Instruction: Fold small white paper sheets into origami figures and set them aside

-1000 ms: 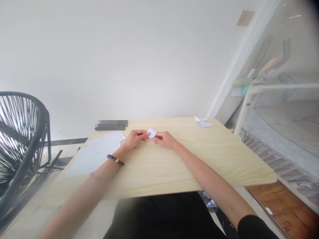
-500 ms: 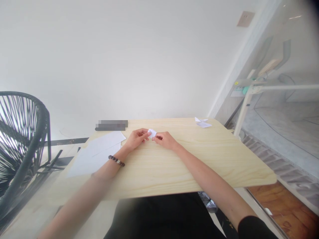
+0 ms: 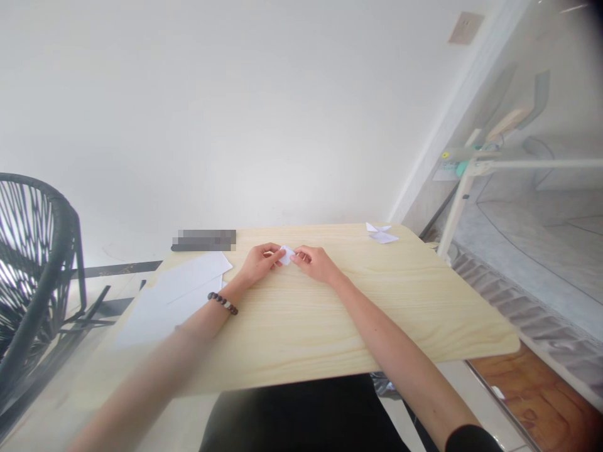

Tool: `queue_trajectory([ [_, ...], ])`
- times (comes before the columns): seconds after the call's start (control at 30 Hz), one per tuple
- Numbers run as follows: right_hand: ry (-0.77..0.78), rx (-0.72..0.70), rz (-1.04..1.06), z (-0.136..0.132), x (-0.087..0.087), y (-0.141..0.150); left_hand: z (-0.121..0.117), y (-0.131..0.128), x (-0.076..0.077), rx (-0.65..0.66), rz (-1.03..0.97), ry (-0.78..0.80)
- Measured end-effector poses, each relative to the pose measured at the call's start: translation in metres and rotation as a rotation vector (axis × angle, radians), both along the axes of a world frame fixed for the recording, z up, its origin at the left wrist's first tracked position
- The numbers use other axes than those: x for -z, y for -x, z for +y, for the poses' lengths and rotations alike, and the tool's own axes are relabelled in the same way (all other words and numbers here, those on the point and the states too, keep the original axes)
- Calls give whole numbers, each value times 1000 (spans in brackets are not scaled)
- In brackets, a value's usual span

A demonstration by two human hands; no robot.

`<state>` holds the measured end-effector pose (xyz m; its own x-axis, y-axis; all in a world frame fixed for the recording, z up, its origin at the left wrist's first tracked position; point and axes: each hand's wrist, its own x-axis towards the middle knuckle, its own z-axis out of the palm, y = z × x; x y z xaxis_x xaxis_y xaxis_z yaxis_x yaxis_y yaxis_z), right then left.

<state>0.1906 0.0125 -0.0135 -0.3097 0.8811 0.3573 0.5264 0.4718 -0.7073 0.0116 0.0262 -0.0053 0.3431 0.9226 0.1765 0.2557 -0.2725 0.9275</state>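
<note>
A small folded piece of white paper [image 3: 286, 255] is held between my two hands, over the middle of the wooden table [image 3: 301, 326]. My left hand [image 3: 262, 262] pinches its left side, thumb on top and fingers curled beneath. On the right side, my right hand [image 3: 313, 261] grips the paper's edge between thumb and fingertips. Its exact folds are too small to make out. At the far right of the table lies a folded white paper shape [image 3: 382, 233] with pointed tips. Sheets of white paper [image 3: 174, 295] rest by my left forearm.
A dark, pixelated oblong thing [image 3: 204, 241] lies at the table's back left. A black woven chair [image 3: 42, 263] stands to the left, and a white metal frame [image 3: 459, 210] to the right. The wall [image 3: 282, 113] rises behind the table.
The paper between my hands has tilted a little, and my right thumb has shifted up onto its right edge. The whole view has shifted slightly.
</note>
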Motion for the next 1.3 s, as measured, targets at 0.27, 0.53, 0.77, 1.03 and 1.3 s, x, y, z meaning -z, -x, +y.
queue_trajectory([
  [0.27, 40, 30, 27, -2, -2, 2, 0, -7, 2, 72, -118, 115],
  [0.53, 128, 24, 138, -7, -3, 13, -9, -2, -5, 22, -187, 244],
  [0.77, 307, 51, 257, 4, 8, 13, 0, -6, -6, -10, -152, 242],
  [1.03, 349, -14, 192, 41, 3, 7, 19, -21, 0, -80, -122, 250],
  [1.3, 327, 62, 207, 42, 1, 8, 16, -21, 0, -130, -173, 329],
])
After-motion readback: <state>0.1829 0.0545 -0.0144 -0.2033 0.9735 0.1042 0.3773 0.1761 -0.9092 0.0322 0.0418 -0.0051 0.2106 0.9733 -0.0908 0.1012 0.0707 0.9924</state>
